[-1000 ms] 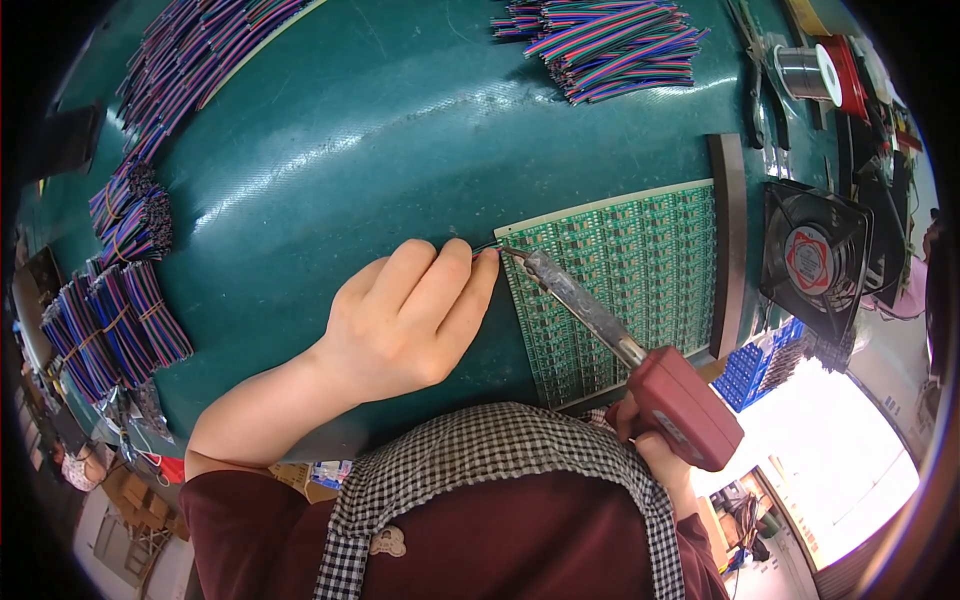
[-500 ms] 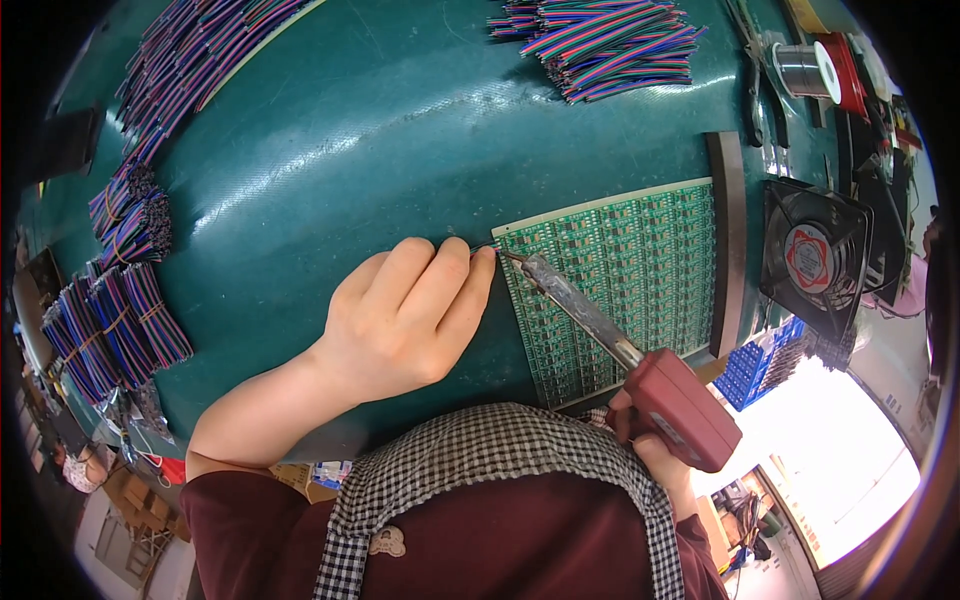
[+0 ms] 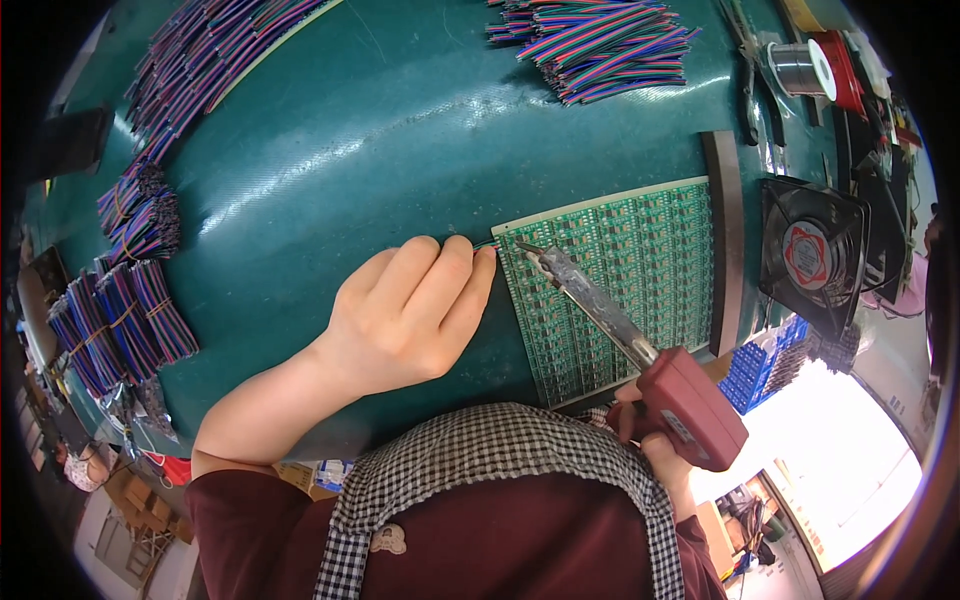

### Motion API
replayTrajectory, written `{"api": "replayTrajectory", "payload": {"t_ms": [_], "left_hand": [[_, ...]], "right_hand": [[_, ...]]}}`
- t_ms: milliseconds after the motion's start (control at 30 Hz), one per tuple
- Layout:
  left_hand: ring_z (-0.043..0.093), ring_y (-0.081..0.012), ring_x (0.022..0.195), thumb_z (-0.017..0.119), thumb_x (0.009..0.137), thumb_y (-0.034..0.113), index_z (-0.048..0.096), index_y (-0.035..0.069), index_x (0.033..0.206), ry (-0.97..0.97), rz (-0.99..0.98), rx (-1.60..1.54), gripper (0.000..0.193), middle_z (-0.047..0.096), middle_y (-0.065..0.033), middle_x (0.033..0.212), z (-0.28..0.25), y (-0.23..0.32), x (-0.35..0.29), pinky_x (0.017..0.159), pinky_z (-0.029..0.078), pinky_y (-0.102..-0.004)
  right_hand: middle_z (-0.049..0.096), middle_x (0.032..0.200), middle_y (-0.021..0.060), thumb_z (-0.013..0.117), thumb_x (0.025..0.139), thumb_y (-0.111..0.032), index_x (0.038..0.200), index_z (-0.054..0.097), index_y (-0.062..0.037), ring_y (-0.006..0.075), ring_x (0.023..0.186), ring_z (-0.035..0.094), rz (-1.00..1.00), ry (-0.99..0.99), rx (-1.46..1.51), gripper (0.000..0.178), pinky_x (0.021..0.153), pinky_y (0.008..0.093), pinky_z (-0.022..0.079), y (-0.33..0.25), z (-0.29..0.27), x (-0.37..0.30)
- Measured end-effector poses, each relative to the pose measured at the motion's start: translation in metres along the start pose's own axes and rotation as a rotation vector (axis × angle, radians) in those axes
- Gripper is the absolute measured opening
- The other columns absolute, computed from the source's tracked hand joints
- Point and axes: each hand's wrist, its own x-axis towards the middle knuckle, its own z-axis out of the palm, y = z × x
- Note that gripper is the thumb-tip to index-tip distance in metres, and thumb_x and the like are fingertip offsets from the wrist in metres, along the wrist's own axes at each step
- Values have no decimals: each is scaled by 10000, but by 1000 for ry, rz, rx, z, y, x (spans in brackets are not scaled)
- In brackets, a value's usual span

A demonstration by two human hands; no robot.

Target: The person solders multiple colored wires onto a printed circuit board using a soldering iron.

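Observation:
My left hand [image 3: 405, 315] is pinched closed on a short length of thin wires [image 3: 486, 244]. Their ends reach the upper left edge of a green circuit board panel [image 3: 625, 300], which is covered in rows of small components. My right hand [image 3: 655, 447], partly hidden, grips a dark red soldering gun [image 3: 692, 408] from below. Its metal barrel slants up and left over the panel, and the thin tip points toward the wire ends, a little to their right. Whether the tip touches the panel I cannot tell.
A dark bar [image 3: 722, 240] lies along the panel's right edge, with a black fan [image 3: 815, 260] beyond it. Wire bundles lie at the far side [image 3: 600, 45] and the left [image 3: 125, 320]. A solder spool [image 3: 800, 70] and a blue rack [image 3: 760, 365] stand at the right.
The soldering gun has shifted slightly right, and its tip has drawn away from the wire ends at the panel's edge. My left hand stays nearly in place, still pinching the wires.

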Motion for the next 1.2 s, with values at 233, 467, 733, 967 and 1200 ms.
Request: {"api": "replayTrajectory", "payload": {"t_ms": [233,467,733,967,1200], "left_hand": [[555,-161,711,670,653,52,684,1,886,-19,-4,-1,239,604,-77,865,-2,1,0,501,448,-223],[551,-151,705,667,665,44,685,1,902,-34,10,9,241,609,-74,871,-2,1,-2,490,438,-215],[538,-145,690,665,660,45,685,-11,899,-44,-2,-8,246,606,-77,869,-1,2,-2,471,419,-207],[527,-141,685,654,649,49,683,-15,904,-48,4,-3,265,603,-79,872,-1,1,-1,463,409,-204],[522,-137,679,655,649,49,683,-16,906,-54,-6,11,267,599,-77,869,0,3,-4,456,401,-202]], "right_hand": [[686,956,87,796,715,-291,1262,532,55,143,779,643,-139,-84,-268,698,684,267,514,5,-7,1],[693,909,81,794,705,-215,1339,466,57,150,767,658,41,-44,28,764,701,268,526,12,-5,0],[693,936,103,776,705,-157,1348,451,63,133,694,629,-17,-62,143,754,674,259,516,6,-2,3],[699,997,126,774,710,-156,1363,430,67,112,646,605,-174,-90,-167,771,615,251,494,11,-1,7],[691,1005,117,780,729,-168,1351,440,60,121,671,609,-37,-48,101,744,627,240,490,6,4,5]]}}
